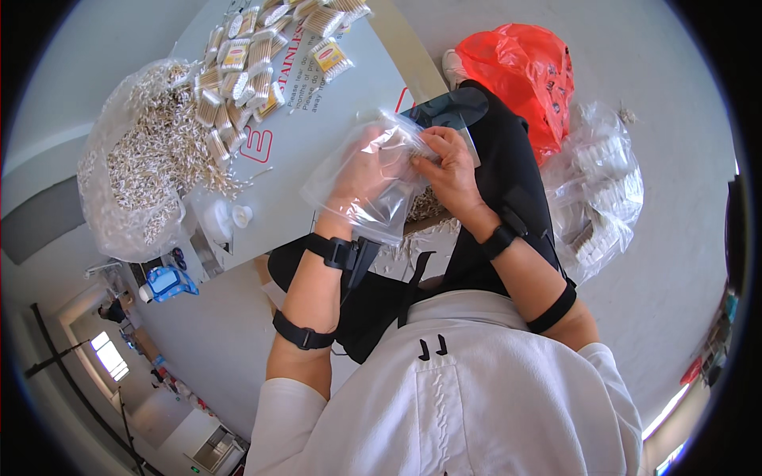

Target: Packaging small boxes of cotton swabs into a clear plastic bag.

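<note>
I see one thin clear bag [389, 213], toward 12 o'clock; it looks light, limp and slippery, best pinched by its rim. The right hand [457, 169] pinches its edge; the left hand [363, 170] shows through the film, its grip I can't tell. One red bag [516, 83] at 1, one clear sack [567, 198] near 3, one sack of loose swabs [119, 238] at 10; swab packs [258, 57] at 11, overlapping, uncountable
</note>
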Tool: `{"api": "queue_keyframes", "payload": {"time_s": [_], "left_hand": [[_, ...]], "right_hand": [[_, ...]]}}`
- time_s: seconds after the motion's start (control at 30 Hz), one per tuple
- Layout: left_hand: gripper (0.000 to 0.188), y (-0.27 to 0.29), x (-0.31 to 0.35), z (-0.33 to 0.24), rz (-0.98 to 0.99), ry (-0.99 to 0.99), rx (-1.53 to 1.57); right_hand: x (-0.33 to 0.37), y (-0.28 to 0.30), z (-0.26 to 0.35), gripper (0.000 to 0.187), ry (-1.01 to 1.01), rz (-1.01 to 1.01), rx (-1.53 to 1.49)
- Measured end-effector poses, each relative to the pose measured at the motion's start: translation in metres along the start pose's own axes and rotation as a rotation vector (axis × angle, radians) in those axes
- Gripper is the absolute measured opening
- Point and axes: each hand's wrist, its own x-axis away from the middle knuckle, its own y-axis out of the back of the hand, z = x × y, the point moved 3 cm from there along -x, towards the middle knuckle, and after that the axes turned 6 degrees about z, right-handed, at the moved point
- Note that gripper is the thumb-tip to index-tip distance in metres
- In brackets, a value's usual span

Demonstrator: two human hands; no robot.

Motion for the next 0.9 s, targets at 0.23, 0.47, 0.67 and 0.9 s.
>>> {"api": "queue_keyframes", "payload": {"time_s": [0.23, 0.47, 0.67, 0.9], "left_hand": [[0.043, -0.013, 0.000, 0.011, -0.232, 0.007, -0.366], [0.044, 0.002, 0.010, 0.002, -0.201, -0.077, -0.491], [0.030, 0.025, 0.082, -0.005, -0.299, -0.014, -0.630], [0.029, 0.026, 0.108, 0.069, -0.929, 0.376, 0.394]], "right_hand": [[0.004, 0.000, 0.008, 0.033, -0.044, -0.056, 0.045], [0.004, -0.002, 0.009, 0.032, -0.034, -0.064, 0.063], [0.004, 0.001, 0.004, 0.030, -0.018, -0.081, 0.076], [0.002, -0.004, 0.007, 0.032, -0.023, -0.058, 0.075]]}}
